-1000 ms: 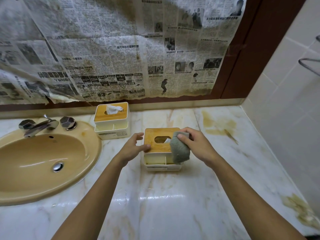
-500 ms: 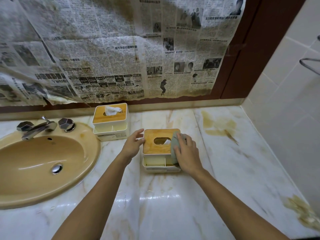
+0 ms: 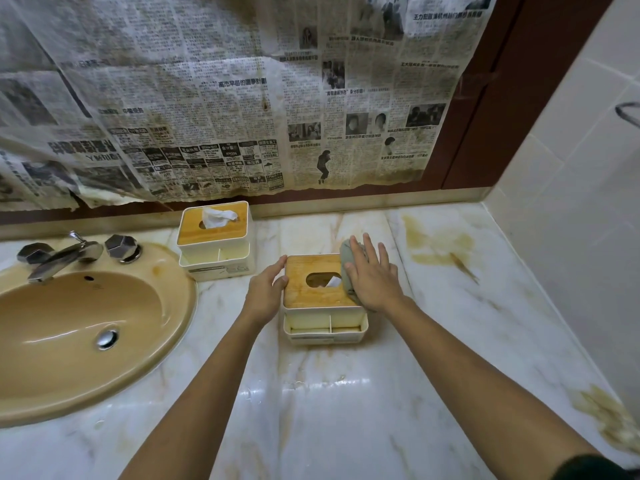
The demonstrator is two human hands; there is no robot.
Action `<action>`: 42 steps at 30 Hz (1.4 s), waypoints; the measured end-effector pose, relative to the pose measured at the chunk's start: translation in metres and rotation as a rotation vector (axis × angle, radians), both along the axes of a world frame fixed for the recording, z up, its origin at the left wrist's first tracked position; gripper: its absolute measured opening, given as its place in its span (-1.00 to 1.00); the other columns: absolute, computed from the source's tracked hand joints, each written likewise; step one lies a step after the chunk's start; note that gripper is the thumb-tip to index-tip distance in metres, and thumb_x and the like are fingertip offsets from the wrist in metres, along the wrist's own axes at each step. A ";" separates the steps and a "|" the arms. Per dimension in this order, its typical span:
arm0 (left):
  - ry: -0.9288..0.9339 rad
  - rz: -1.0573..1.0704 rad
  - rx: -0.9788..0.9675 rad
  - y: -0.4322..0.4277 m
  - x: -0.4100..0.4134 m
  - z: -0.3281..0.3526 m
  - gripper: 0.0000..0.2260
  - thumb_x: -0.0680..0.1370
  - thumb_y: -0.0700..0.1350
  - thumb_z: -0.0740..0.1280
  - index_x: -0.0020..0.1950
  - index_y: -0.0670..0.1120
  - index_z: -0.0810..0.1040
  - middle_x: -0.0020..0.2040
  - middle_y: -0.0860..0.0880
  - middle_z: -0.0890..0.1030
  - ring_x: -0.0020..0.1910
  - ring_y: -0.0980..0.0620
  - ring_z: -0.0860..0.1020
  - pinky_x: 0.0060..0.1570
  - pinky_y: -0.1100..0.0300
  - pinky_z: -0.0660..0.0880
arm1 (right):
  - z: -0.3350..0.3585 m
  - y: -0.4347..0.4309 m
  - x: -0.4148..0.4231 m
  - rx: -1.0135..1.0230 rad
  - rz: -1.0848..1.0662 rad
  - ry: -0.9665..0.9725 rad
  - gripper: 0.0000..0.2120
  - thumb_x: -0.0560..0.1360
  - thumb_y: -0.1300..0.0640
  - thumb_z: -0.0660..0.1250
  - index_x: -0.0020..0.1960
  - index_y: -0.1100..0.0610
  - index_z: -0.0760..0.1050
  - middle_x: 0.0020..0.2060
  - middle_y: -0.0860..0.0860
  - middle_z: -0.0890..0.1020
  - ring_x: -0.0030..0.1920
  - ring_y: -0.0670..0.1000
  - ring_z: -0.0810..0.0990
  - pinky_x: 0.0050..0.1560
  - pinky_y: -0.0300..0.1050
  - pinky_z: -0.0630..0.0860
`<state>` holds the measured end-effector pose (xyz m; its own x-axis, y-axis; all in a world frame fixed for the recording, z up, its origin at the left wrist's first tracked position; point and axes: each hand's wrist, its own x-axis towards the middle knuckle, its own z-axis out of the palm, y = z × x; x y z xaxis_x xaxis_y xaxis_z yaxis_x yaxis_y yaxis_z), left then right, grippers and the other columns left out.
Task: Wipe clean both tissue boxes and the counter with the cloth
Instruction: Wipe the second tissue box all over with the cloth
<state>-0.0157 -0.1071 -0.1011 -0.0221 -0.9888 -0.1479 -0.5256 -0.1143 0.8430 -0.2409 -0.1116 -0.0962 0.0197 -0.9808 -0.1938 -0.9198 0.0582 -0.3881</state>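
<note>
A white tissue box with a wooden lid stands in the middle of the marble counter. My right hand lies flat, fingers straight, pressing a grey cloth onto the lid's right edge. My left hand holds the box's left side, thumb on the lid's rim. A second tissue box, with a tissue sticking out of its wooden lid, stands further back near the wall.
A tan sink with a chrome tap fills the left. Brown stains mark the counter at the right back, and more stains at the right front. Stained newspaper covers the wall behind; tiled wall on the right.
My right hand went from gripping the cloth over the box's front right corner to lying flat on it along the lid's right edge, further back. The left hand stayed on the box's left side.
</note>
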 end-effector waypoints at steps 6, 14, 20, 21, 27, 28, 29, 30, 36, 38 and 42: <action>-0.027 -0.024 -0.026 -0.001 0.004 -0.013 -0.64 0.69 -0.07 0.12 0.48 0.14 0.39 0.40 -0.01 0.50 0.37 -0.06 0.44 0.34 -0.07 0.38 | -0.001 0.052 0.003 -0.048 0.017 0.025 -0.44 0.69 -0.12 -0.10 0.62 -0.07 -0.19 0.62 -0.02 -0.17 0.60 0.12 -0.18 0.50 0.18 0.10; -0.046 -0.053 -0.056 0.002 0.000 -0.032 -0.66 0.58 0.35 -0.07 0.34 0.58 0.20 0.41 0.09 0.48 0.40 -0.05 0.40 0.36 -0.30 0.30 | -0.005 0.055 0.005 -0.033 -0.019 -0.025 -0.46 0.70 -0.09 -0.09 0.62 -0.02 -0.15 0.62 -0.05 -0.14 0.61 0.08 -0.14 0.48 0.17 0.16; -0.067 0.039 -0.073 0.011 -0.015 -0.029 -0.65 0.69 0.16 -0.11 0.45 0.43 0.19 0.38 0.08 0.46 0.36 -0.04 0.40 0.38 -0.17 0.18 | -0.006 0.031 -0.003 -0.104 -0.001 0.029 -0.53 0.71 0.01 -0.12 0.60 0.04 0.05 0.61 0.00 0.10 0.60 0.09 0.02 0.46 0.11 0.17; -0.096 0.076 -0.081 0.011 -0.018 -0.029 -0.64 0.71 0.08 -0.10 0.47 0.40 0.20 0.36 0.07 0.47 0.36 -0.04 0.38 0.34 -0.13 0.13 | -0.007 0.036 -0.002 -0.116 -0.004 0.037 -0.53 0.71 0.01 -0.13 0.60 0.04 0.03 0.61 0.00 0.08 0.60 0.10 0.01 0.47 0.10 0.17; -0.139 0.114 -0.106 0.010 -0.020 -0.036 -0.60 0.73 -0.03 -0.09 0.49 0.35 0.24 0.24 0.15 0.44 0.36 -0.01 0.34 0.23 0.01 0.06 | -0.009 0.099 0.024 -0.108 0.044 0.099 -0.37 0.61 -0.12 -0.32 0.63 0.04 -0.05 0.62 -0.01 0.03 0.60 0.15 0.03 0.46 0.17 0.24; -0.145 0.109 -0.111 0.010 -0.020 -0.037 -0.60 0.73 -0.04 -0.09 0.49 0.33 0.24 0.25 0.13 0.45 0.37 -0.01 0.33 0.23 0.00 0.06 | -0.009 0.100 0.024 -0.091 0.048 0.109 -0.38 0.60 -0.13 -0.33 0.63 0.02 -0.11 0.62 -0.03 -0.03 0.61 0.14 -0.04 0.48 0.18 0.18; -0.151 0.103 -0.107 0.010 -0.019 -0.036 -0.60 0.73 -0.04 -0.09 0.49 0.34 0.24 0.29 0.09 0.46 0.38 -0.01 0.31 0.25 -0.01 0.06 | -0.008 0.097 0.021 -0.074 0.046 0.117 -0.40 0.61 -0.13 -0.33 0.62 0.01 -0.17 0.62 -0.05 -0.10 0.61 0.13 -0.12 0.51 0.20 0.11; -0.153 0.099 -0.097 0.010 -0.018 -0.037 -0.60 0.73 -0.03 -0.09 0.49 0.35 0.23 0.32 0.05 0.46 0.38 -0.01 0.29 0.26 -0.02 0.06 | -0.009 0.090 0.017 -0.067 0.034 0.129 -0.43 0.64 -0.12 -0.29 0.62 0.00 -0.22 0.61 -0.06 -0.16 0.61 0.14 -0.19 0.53 0.23 0.05; -0.156 0.099 -0.078 0.008 -0.016 -0.039 -0.60 0.72 0.00 -0.10 0.49 0.37 0.20 0.35 -0.03 0.43 0.39 -0.02 0.26 0.28 0.01 0.04 | -0.006 0.032 0.006 -0.028 -0.068 0.112 -0.44 0.69 -0.10 -0.17 0.62 0.02 -0.24 0.62 -0.02 -0.17 0.60 0.17 -0.19 0.53 0.29 0.04; -0.155 0.109 -0.063 0.009 -0.017 -0.041 -0.60 0.72 0.00 -0.09 0.49 0.37 0.21 0.37 -0.05 0.42 0.40 -0.03 0.24 0.31 0.01 0.03 | -0.004 0.040 0.007 -0.013 -0.070 0.107 -0.43 0.70 -0.10 -0.15 0.62 0.03 -0.25 0.62 -0.01 -0.18 0.60 0.16 -0.18 0.53 0.27 0.06; -0.154 0.111 -0.059 0.010 -0.017 -0.040 -0.61 0.71 0.03 -0.09 0.50 0.36 0.21 0.37 -0.06 0.41 0.42 -0.04 0.23 0.32 0.02 0.02 | 0.001 0.083 0.016 0.011 -0.019 0.132 -0.40 0.69 -0.13 -0.14 0.61 0.02 -0.32 0.60 -0.03 -0.28 0.60 0.14 -0.24 0.53 0.25 0.04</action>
